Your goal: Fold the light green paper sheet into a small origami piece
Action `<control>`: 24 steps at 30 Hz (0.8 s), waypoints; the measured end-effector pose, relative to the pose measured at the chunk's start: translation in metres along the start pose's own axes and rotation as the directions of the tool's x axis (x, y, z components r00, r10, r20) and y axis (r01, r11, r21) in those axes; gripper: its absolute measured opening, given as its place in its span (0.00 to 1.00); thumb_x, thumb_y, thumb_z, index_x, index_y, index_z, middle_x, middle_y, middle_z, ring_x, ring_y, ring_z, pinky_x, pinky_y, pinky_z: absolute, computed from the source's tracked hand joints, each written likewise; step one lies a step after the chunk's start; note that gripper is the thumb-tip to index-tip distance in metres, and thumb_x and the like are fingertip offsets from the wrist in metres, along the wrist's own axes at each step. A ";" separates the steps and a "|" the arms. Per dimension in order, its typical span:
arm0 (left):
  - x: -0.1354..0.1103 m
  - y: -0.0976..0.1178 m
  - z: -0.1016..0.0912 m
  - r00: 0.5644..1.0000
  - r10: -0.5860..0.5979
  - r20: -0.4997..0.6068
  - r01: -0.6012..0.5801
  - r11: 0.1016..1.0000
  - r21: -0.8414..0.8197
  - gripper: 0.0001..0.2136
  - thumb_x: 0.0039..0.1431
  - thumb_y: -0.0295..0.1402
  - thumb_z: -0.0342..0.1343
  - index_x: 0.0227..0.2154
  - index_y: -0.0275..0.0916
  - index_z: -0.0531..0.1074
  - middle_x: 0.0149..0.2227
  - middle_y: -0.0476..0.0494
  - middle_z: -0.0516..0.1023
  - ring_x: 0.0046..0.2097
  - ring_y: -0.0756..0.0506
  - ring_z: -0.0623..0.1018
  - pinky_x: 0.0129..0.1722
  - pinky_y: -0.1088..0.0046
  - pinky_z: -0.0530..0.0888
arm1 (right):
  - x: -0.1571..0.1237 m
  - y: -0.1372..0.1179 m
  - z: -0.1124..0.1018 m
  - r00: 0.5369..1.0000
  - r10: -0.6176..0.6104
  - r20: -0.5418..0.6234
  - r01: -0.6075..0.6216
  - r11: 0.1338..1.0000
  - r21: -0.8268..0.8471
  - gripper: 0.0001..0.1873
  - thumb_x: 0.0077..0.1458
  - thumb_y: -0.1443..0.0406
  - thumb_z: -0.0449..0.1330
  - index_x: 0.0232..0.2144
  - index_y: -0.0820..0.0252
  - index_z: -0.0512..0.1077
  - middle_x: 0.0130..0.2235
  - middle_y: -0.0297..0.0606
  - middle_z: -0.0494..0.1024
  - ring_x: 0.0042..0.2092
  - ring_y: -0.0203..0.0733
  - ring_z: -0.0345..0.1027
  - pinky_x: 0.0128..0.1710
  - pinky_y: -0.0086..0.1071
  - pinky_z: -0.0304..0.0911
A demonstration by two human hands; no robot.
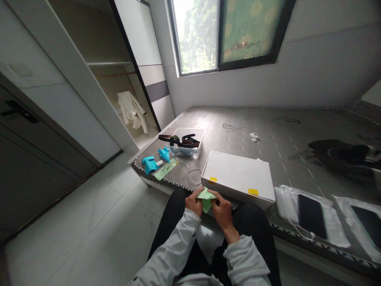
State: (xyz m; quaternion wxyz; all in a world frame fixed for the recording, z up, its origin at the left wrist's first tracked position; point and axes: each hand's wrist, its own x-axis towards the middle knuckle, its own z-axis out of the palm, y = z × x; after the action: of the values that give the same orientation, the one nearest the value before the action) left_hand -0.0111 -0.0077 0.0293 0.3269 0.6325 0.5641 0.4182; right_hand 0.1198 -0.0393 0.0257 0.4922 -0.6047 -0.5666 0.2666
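A piece of folded light-green paper (206, 195) is held between my two hands, above my lap at the mattress edge. My left hand (194, 201) pinches its left side, fingers closed. On the opposite side my right hand (222, 208) grips the paper, thumb and fingers closed on it. The folded shape has a wide peaked top and a flap hanging down in the middle. Just beyond my hands lies a white box (238, 172) with yellow tape pieces. To the left are a flat green paper strip (166, 169) and folded blue papers (149, 164).
A clear plastic bin (195, 152) with coiled belts (186, 140) stands on the mattress (285, 137). A white cable (190, 171) lies beside the box. Two dark phone-like devices (312, 214) on white wrapping are at right, below a dark bag-like item (339, 157). An open wardrobe (110, 75) is at left.
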 end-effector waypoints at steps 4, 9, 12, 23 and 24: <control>0.002 -0.006 0.003 0.996 -0.087 -0.001 0.086 0.983 -0.163 0.18 0.44 0.20 0.48 0.32 0.38 0.81 0.34 0.45 0.83 0.36 0.45 0.80 0.35 0.74 0.73 | 0.003 0.002 -0.005 0.997 0.072 0.019 -0.073 0.994 0.077 0.22 0.48 0.69 0.50 0.41 0.57 0.79 0.29 0.34 0.79 0.26 0.39 0.68 0.28 0.29 0.60; 0.007 -0.017 0.002 0.995 -0.087 0.039 0.095 0.953 -0.288 0.14 0.40 0.23 0.48 0.27 0.37 0.78 0.27 0.48 0.79 0.29 0.48 0.74 0.29 0.77 0.68 | 0.007 0.006 -0.013 0.986 0.034 0.164 -0.064 0.981 0.182 0.21 0.46 0.70 0.55 0.43 0.57 0.78 0.37 0.36 0.81 0.35 0.41 0.73 0.35 0.30 0.67; 0.012 -0.018 -0.001 0.994 -0.036 0.104 0.074 0.919 -0.388 0.13 0.41 0.24 0.49 0.29 0.37 0.77 0.28 0.48 0.78 0.31 0.48 0.74 0.31 0.77 0.68 | 0.009 0.005 -0.018 0.969 -0.017 0.247 -0.064 0.946 0.318 0.18 0.48 0.66 0.62 0.44 0.56 0.78 0.46 0.40 0.79 0.46 0.46 0.73 0.44 0.34 0.68; 0.013 -0.020 0.004 0.973 -0.155 0.170 0.217 0.867 -0.450 0.06 0.46 0.26 0.49 0.26 0.38 0.70 0.22 0.53 0.72 0.24 0.52 0.71 0.21 0.82 0.65 | 0.011 0.018 -0.025 0.970 0.106 0.218 -0.170 0.939 0.300 0.15 0.51 0.59 0.62 0.41 0.58 0.78 0.36 0.39 0.80 0.36 0.44 0.74 0.39 0.37 0.71; 0.012 -0.020 0.003 0.968 -0.168 0.189 0.233 0.879 -0.415 0.07 0.47 0.27 0.50 0.27 0.38 0.72 0.22 0.53 0.73 0.22 0.52 0.71 0.19 0.82 0.64 | 0.012 0.020 -0.026 0.974 0.133 0.186 -0.182 0.942 0.281 0.14 0.52 0.59 0.60 0.39 0.58 0.78 0.32 0.38 0.80 0.34 0.44 0.74 0.37 0.37 0.71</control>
State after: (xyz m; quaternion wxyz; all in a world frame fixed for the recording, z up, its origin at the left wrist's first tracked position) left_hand -0.0169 0.0076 0.0123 0.5418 0.5110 0.4935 0.4492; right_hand 0.1531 -0.0332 0.0203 0.5058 -0.5436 -0.5084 0.4361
